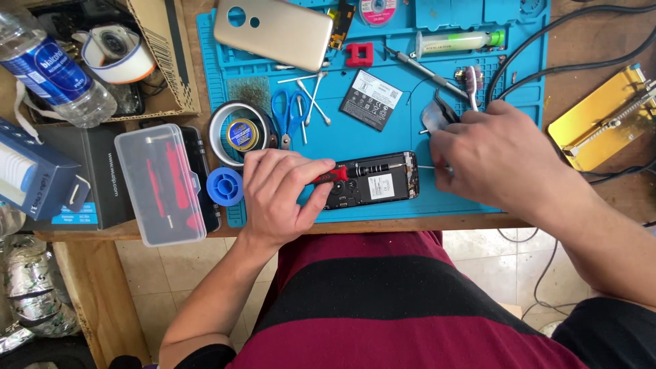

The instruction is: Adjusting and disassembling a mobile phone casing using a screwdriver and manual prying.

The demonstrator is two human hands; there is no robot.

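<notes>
The left hand point(283, 195) is pinching a red-handled screwdriver point(355, 171) over the opened phone point(372, 181), which is lying on the near edge of the blue mat point(219, 41). The right hand point(495, 160) is curling at the phone's right end, seemingly gripping tweezers point(437, 116).

The scene is brightly and evenly lit from above, with only soft, short shadows beneath the left hand point(280, 195) and right hand point(502, 160). Above the left hand, the gold phone back cover point(273, 31) shows a mild sheen. The right hand's fingertips look slightly smeared. Focus is otherwise sharp, and lines bow somewhat near the frame edges.
</notes>
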